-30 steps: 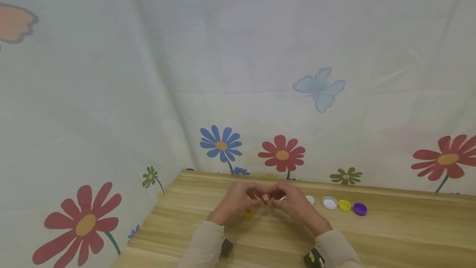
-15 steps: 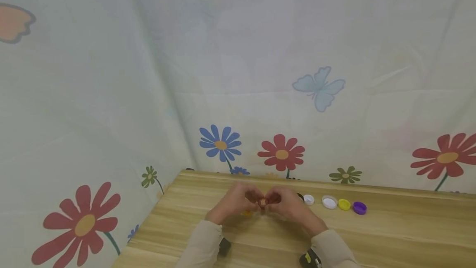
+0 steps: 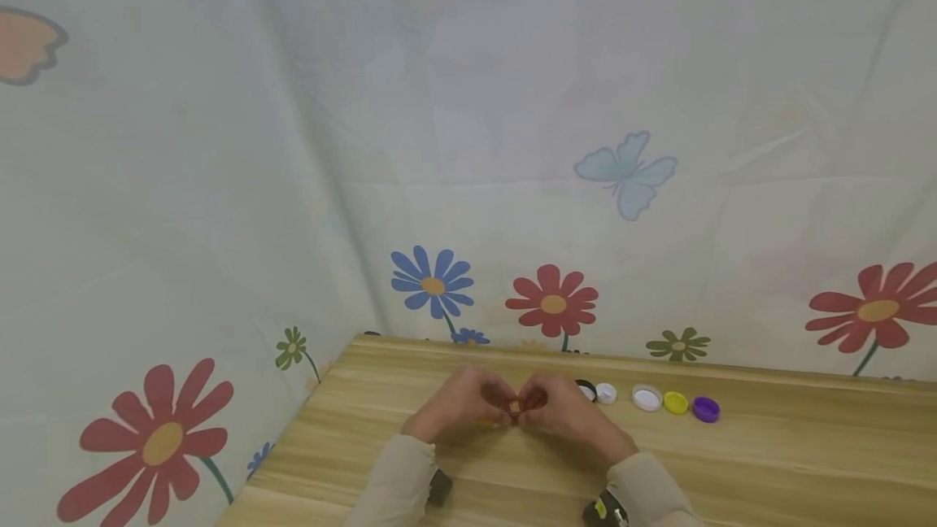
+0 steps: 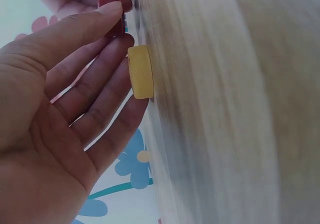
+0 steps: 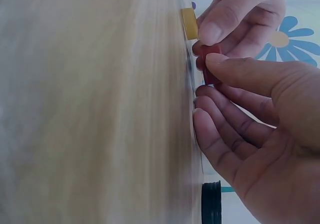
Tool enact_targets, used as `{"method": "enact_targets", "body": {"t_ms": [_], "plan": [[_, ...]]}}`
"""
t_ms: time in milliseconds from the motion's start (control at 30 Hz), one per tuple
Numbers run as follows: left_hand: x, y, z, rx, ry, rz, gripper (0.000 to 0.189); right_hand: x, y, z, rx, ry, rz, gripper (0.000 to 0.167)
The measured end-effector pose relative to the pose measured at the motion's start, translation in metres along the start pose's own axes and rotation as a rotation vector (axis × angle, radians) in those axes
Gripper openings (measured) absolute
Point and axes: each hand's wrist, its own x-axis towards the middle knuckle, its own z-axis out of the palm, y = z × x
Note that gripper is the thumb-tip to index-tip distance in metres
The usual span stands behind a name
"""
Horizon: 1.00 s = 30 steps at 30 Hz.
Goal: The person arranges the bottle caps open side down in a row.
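Between the fingertips of both hands is a small red cap (image 3: 515, 407), low over the wooden table. My left hand (image 3: 463, 402) pinches one side of it, thumb on the cap's face in the left wrist view. On the opposite side my right hand (image 3: 565, 411) pinches it with the thumb (image 5: 235, 70) and fingers, the other fingers loosely bent near the tabletop. A yellow-orange cap (image 4: 141, 73) stands on the table right beside the left fingertips, mostly hidden by that hand in the head view. Fingers cover much of the red cap.
To the right of my right hand, a row runs along the wooden table (image 3: 791, 446): a black-rimmed cap (image 3: 588, 388), a small white cap (image 3: 606, 394), a whitish round lid (image 3: 647, 398), a yellow cap (image 3: 676, 402) and a purple cap (image 3: 706, 409). A flowered cloth (image 3: 468, 104) hangs behind.
Both hands, with the red cap between them, have shifted slightly left and toward the person. The black-rimmed cap, earlier behind the right hand, shows more now.
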Motion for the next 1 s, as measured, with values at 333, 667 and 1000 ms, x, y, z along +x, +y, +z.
{"method": "enact_targets", "body": {"t_ms": [333,667,1000], "plan": [[-0.0017,0.0009,0.0007,0.004,-0.018,-0.011,0.025,0.0003,0.0016,0.0033,-0.041,0.001,0.033,0.019],[-0.0019,0.0011,0.0013,0.012,-0.023,-0.017,0.023,0.0,0.0015,0.0045,-0.06,-0.005,0.056,0.019],[-0.003,0.0027,0.0005,0.033,-0.023,-0.015,0.025,-0.0001,-0.0011,0.0057,-0.078,-0.013,0.066,0.016]]}}
